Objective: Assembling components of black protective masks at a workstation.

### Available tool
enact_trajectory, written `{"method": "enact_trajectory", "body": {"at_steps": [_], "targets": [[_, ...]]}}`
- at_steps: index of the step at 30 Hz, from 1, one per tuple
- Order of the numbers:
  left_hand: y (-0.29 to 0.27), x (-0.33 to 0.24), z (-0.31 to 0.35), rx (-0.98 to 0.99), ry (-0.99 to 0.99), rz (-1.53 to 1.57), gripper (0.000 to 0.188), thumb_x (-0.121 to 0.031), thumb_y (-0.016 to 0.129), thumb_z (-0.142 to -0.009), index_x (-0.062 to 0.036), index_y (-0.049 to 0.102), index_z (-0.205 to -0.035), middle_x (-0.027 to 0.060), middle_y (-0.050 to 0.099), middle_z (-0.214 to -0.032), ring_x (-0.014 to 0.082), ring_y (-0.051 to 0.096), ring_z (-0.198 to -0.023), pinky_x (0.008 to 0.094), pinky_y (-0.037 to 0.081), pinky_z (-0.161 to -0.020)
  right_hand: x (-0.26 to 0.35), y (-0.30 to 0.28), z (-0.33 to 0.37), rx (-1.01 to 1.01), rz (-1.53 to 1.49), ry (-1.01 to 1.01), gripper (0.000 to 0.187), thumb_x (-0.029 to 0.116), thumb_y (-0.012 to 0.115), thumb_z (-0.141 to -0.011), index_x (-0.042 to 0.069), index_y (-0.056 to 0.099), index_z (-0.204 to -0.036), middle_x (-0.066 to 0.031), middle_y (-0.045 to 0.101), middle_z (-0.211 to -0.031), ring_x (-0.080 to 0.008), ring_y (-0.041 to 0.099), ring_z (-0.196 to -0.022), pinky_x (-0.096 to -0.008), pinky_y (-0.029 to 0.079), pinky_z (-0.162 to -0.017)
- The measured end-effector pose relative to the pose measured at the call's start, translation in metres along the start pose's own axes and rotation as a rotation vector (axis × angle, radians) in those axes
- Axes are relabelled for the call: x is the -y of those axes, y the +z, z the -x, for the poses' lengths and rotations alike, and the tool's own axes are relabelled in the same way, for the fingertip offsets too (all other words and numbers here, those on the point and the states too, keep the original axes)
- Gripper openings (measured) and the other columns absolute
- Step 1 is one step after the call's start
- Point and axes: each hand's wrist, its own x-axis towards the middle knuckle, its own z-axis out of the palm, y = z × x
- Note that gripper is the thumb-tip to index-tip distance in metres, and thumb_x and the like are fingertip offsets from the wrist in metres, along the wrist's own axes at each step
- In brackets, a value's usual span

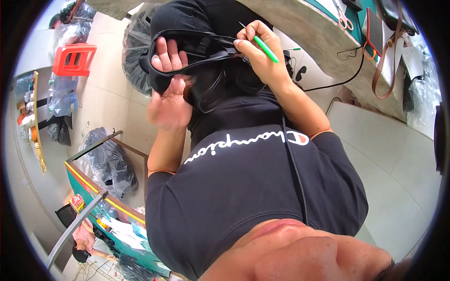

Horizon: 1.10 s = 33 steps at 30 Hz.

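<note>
A black garment [213, 86] with narrow bands and some thin, shiny fabric lies over my lap; its exact kind is hard to make out against my dark clothes. My left hand [171, 100] is palm up with its fingers stretched out, and a black band [199, 62] of the garment crosses over it. The lower part of this hand is slightly blurred. Between the fingers of my right hand [265, 58] is a slim tool with a bright green handle [266, 49] and a thin pointed tip. The same hand's thumb is at the garment's gathered right end.
A worktable [314, 37] at upper right bears scissors [344, 21] and a brown-strapped bag [396, 18]. A black cable [335, 86] hangs beside it. Left are a red plastic stool [75, 60] and plastic-wrapped bundles [110, 164]. Another person [84, 239] is at a green table, lower left.
</note>
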Motion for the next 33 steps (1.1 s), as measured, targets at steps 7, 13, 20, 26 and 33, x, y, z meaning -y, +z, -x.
{"method": "enact_trajectory", "body": {"at_steps": [7,13,20,26,33], "targets": [[0.021,0.015,0.003,-0.007,-0.141,-0.368,0.104,-0.002,0.062,-0.083,-0.0146,-0.019,-0.146,0.024,0.016,-0.153,0.0342,0.038,-0.132,0.042,0.036,-0.106,0.012,0.006,0.011,0.252,-0.144,-0.014,0.021,-0.01,0.047,-0.077,0.008,0.039,-0.085,-0.0078,0.054,-0.098,-0.0089,0.051,-0.088,-0.0219,0.042,-0.077],[0.014,0.012,0.004,0.338,-0.103,-0.923,0.08,0.004,0.064,-0.08,-0.0051,0.016,-0.143,0.0255,0.032,-0.145,0.0305,0.052,-0.119,0.0369,0.044,-0.098,-0.002,0.001,0.003,0.222,-0.092,0.058,0.02,-0.008,0.05,-0.075,0.007,0.04,-0.085,-0.0075,0.056,-0.098,-0.0108,0.053,-0.087,-0.0233,0.042,-0.08],[0.006,0.027,0.013,0.333,0.077,-0.842,0.084,0.011,0.063,-0.074,-0.0076,0.021,-0.143,0.0206,0.046,-0.121,0.0257,0.061,-0.098,0.0352,0.049,-0.084,0.011,0.004,-0.005,0.458,0.604,-0.241,0.026,0.002,0.067,-0.078,0.004,0.041,-0.079,-0.0093,0.057,-0.072,-0.0194,0.052,-0.062,-0.0278,0.043,-0.058],[0.009,0.01,-0.002,0.21,0.156,-1.036,0.119,0.0,0.067,-0.075,-0.0208,-0.028,-0.144,0.0234,0.03,-0.142,0.0353,0.038,-0.129,0.0439,0.028,-0.107,0.014,0.009,-0.003,0.278,0.587,-0.453,0.024,-0.003,0.064,-0.08,0.004,0.042,-0.074,-0.0074,0.055,-0.068,-0.0166,0.046,-0.054,-0.0272,0.04,-0.052],[-0.015,0.028,-0.011,0.073,0.115,-0.785,0.128,-0.01,0.074,-0.075,-0.0171,-0.036,-0.139,0.0187,-0.01,-0.156,0.03,-0.003,-0.145,0.0435,0.003,-0.114,0.02,0.004,0.028,-0.189,0.446,-1.265,0.025,0.003,0.051,-0.092,0.005,0.025,-0.09,-0.014,0.05,-0.09,-0.0121,0.048,-0.052,-0.0241,0.045,-0.05]]}}
